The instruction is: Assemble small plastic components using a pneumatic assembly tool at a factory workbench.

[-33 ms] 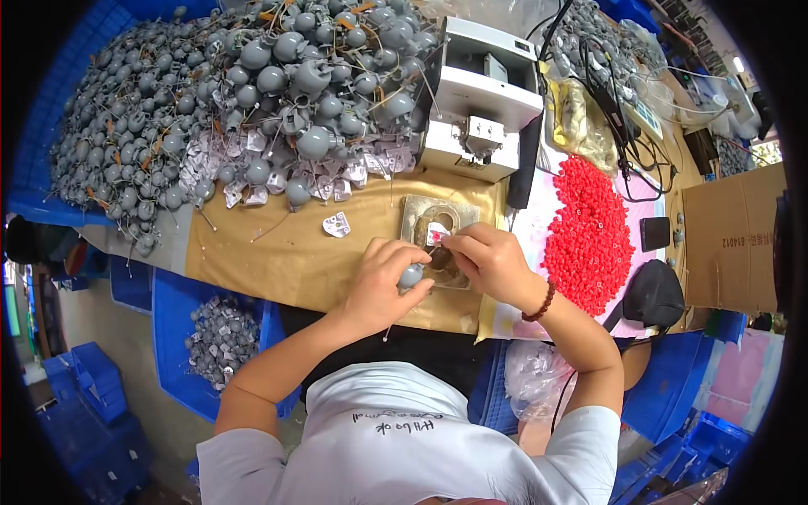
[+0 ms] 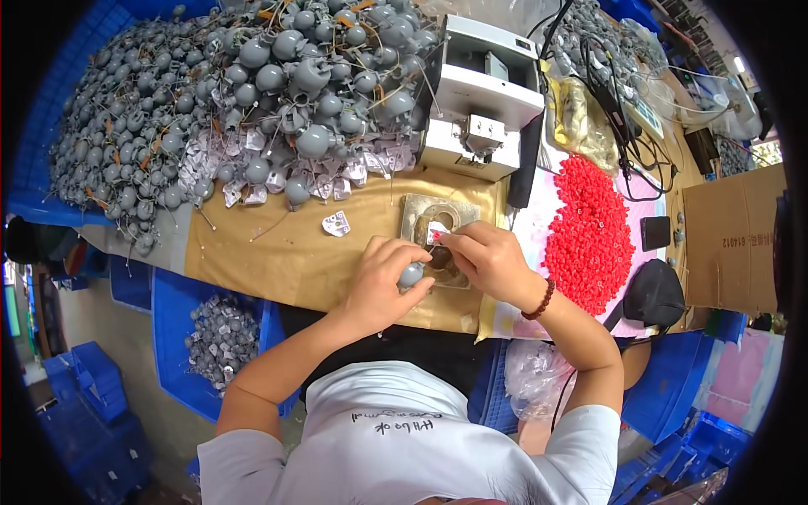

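Clock positions are read from the centre of the metal block [image 2: 411, 215]. Between 10 and 11 o'clock, a heap of grey ball-shaped parts [image 2: 313, 141] with thin leads lies on the desk [image 2: 252, 261]. At 9 o'clock, a loose white plate [image 2: 336, 224] lies flat, well apart from the block. At 8 o'clock, the left hand [image 2: 383, 282] is curled, its thumb and fingers closed around a grey ball [image 2: 411, 275]. The ball appears smooth, rigid and light, and is judged liable to roll or slip; its widest girth is the sound hold, clear of any lead, probably the fragile part. Near the block's centre sits a white piece [image 2: 437, 227], apparently thin and stiff, best taken by its edges. At its 6 o'clock margin is a small red piece [image 2: 436, 236], probably feather-light and easily dropped, calling for a fingertip hold. At 4 o'clock, the right hand [image 2: 497, 263] has its fingertips pressed together, apparently pinching that red piece; exact contact is obscured. At 3 o'clock lies a heap of red pieces [image 2: 589, 240].
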### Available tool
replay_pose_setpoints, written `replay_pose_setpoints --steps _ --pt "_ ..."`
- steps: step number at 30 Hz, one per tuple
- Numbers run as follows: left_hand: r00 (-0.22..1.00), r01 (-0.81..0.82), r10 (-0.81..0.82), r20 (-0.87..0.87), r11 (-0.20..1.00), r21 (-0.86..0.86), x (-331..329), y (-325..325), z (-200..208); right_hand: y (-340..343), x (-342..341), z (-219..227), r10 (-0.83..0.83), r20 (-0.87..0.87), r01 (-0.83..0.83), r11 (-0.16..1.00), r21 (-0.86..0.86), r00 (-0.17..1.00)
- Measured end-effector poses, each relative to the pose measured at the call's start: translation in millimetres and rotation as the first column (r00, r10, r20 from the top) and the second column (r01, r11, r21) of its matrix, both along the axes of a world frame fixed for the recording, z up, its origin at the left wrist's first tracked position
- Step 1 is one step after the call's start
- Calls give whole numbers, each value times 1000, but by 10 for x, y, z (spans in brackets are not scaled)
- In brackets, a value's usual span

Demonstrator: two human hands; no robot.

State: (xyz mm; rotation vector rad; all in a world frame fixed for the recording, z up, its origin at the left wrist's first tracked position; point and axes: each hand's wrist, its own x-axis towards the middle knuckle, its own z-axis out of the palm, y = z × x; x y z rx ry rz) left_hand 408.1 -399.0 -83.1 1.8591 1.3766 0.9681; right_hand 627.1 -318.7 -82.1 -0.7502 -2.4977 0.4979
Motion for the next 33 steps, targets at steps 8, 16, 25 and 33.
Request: replay_pose_setpoints --steps 8,16,25,33 --pt "1000 -10 10 -24 1000 9 34 112 -97 74 -109 -18 47 194 -88 974 210 980" --pt "998 -8 7 -61 1000 -15 -42 166 -59 164 -91 169 202 415 -330 906 264 887" --pt "819 119 83 -568 944 309 156 122 -276 234 174 229 41 137 35 860 -509 990" --pt "838 101 80 -540 949 298 150 174 -229 165 171 -236 -433 -343 -76 526 -847 834"
